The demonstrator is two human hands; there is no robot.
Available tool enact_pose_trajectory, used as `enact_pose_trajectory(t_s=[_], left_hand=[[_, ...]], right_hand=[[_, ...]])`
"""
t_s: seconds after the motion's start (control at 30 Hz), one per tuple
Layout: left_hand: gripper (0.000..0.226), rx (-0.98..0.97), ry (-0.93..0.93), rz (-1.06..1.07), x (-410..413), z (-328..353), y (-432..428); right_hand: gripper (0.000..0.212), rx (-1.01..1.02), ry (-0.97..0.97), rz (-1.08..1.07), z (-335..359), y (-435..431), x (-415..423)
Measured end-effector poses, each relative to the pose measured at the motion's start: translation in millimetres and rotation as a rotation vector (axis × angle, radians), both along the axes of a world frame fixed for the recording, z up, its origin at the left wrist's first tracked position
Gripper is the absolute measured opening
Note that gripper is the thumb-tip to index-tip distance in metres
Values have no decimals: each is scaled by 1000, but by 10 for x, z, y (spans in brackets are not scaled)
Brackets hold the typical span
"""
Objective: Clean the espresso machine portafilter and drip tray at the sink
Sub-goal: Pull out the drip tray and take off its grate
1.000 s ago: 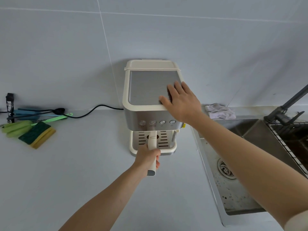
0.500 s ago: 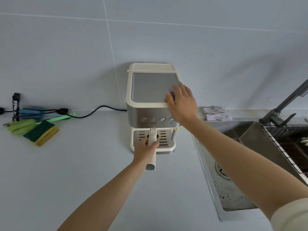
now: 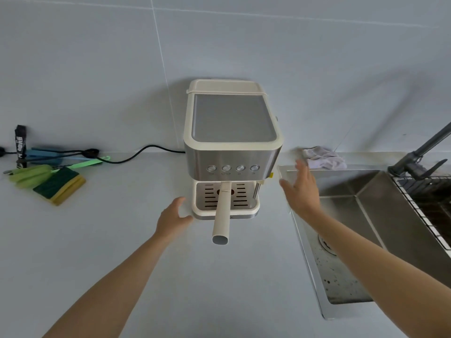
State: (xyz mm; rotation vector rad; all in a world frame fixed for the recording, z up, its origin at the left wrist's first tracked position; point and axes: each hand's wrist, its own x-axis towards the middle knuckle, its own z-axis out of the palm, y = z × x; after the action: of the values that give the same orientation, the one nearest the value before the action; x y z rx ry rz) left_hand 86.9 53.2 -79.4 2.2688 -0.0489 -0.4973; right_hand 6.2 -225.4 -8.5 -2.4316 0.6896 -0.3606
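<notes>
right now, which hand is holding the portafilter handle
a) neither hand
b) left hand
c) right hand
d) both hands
a: the portafilter handle sticks out from the machine with nothing around it. The left hand is open off to its left and the right hand is open off to its right.

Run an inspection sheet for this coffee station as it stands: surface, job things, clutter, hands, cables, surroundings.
Surface: pale counter carrying the espresso machine and cleaning tools.
Job's things: machine upright against the wall; portafilter mounted, handle pointing toward the camera; drip tray seated beneath it; sink to the right, dark specks on its floor.
Clutter: green-and-yellow sponge and green brush at far left; crumpled cloth behind the sink.
Hands: left hand open by the base's left corner; right hand open off the machine's right side; neither holds anything.
Cables: black cord runs from behind the machine leftward along the wall.
Surroundings: tiled wall; dark faucet at right.
</notes>
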Motion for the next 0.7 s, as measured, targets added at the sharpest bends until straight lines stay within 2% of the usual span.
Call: enact_pose_trajectory(t_s=[0.1, 0.2, 0.37, 0.53, 0.7], left_hand=[[85, 19, -17, -79, 72, 3, -63], [78, 7, -49, -143, 146, 10, -172], [90, 76, -87, -264, 257, -79, -306], [108, 180, -73, -281, 337, -232, -392], [111, 139, -74, -248, 361, -341, -398]], right_hand=[[81, -20, 299, 112, -290, -16, 28], [97, -18, 477, 231, -510, 76, 115], [107, 20, 521, 340, -675, 188, 323], [113, 107, 541, 335, -790, 162, 455], [86, 179, 484, 362, -887, 189, 499]])
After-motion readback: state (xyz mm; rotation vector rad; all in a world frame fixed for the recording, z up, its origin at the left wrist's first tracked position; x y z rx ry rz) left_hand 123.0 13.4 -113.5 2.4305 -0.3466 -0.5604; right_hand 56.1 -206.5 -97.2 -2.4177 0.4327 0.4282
